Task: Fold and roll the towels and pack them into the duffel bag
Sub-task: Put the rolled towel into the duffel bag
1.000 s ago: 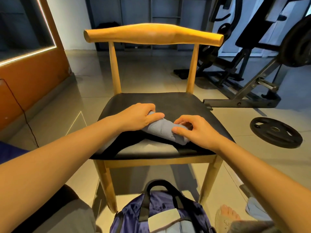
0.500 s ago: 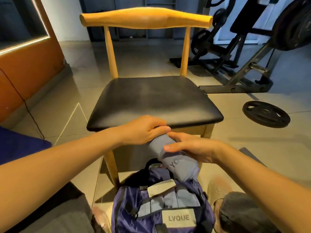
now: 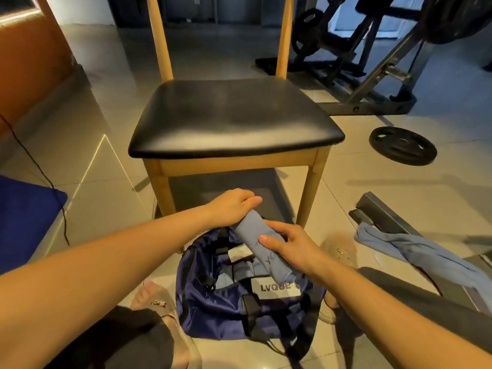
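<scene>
A rolled grey-blue towel point(image 3: 255, 234) hangs slanted just above the open top of the navy duffel bag point(image 3: 226, 307) on the floor between my feet. My left hand point(image 3: 234, 206) grips the roll's upper far end. My right hand point(image 3: 290, 243) is wrapped around its lower half, close to the bag's opening. Inside the bag I see grey-blue rolls point(image 3: 239, 270) packed side by side. Another loose blue towel point(image 3: 415, 249) lies draped over a grey bench at my right.
A wooden chair with a black seat point(image 3: 234, 121) stands directly behind the bag, its seat bare. A weight plate point(image 3: 402, 145) lies on the tiles at the right, gym equipment point(image 3: 372, 62) behind it. A blue mat point(image 3: 24, 217) and a black cable point(image 3: 40, 171) are at the left.
Both hands lifted the rolled towel off the chair seat and carried it toward me and down, over the open bag. The view has tilted downward.
</scene>
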`<action>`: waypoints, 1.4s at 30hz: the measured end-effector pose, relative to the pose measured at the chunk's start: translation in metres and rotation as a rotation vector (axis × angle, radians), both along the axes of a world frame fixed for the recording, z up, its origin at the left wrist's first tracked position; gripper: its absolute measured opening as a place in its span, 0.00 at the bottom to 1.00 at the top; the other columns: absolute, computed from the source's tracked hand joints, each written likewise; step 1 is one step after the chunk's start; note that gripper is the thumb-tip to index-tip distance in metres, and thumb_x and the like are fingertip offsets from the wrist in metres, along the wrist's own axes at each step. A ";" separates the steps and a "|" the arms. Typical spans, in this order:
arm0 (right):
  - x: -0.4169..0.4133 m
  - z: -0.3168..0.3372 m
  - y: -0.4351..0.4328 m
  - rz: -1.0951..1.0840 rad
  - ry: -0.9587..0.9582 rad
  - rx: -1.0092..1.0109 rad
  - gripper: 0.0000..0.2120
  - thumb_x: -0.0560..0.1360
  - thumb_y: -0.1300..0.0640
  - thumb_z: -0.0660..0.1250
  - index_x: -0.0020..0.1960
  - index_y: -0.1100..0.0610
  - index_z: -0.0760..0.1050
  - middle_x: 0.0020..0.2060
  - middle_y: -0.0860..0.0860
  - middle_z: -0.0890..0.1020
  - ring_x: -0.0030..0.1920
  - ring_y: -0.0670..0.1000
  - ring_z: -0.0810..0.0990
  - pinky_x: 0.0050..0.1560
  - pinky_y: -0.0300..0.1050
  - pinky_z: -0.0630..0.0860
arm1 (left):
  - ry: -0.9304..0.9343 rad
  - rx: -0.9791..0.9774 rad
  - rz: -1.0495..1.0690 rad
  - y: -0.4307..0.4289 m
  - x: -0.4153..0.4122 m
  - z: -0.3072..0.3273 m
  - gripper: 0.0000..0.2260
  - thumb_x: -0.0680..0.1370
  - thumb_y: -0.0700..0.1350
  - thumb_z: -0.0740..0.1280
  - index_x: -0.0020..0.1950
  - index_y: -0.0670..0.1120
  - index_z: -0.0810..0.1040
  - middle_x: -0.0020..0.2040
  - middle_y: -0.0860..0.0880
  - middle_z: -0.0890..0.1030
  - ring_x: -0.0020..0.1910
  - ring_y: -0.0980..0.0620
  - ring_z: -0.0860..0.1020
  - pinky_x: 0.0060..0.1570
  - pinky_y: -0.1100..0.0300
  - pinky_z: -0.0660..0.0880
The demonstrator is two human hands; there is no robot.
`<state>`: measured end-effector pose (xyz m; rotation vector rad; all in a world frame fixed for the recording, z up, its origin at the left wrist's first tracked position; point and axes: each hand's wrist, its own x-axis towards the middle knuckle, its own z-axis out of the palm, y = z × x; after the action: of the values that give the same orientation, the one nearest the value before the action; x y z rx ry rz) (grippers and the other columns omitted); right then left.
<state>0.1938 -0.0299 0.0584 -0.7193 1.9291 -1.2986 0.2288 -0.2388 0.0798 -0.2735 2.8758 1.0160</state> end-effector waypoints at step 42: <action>0.036 -0.193 -0.119 -0.637 -0.279 0.467 0.22 0.71 0.49 0.78 0.55 0.63 0.77 0.52 0.59 0.83 0.54 0.60 0.81 0.50 0.47 0.75 | -0.169 -0.037 0.004 -0.074 0.028 -0.167 0.08 0.75 0.39 0.67 0.39 0.48 0.84 0.35 0.53 0.82 0.37 0.53 0.79 0.40 0.59 0.75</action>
<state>0.2299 -0.1489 -0.1350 0.3225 2.1805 -1.1356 0.2569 -0.3128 -0.0867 -0.3493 2.7452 0.8941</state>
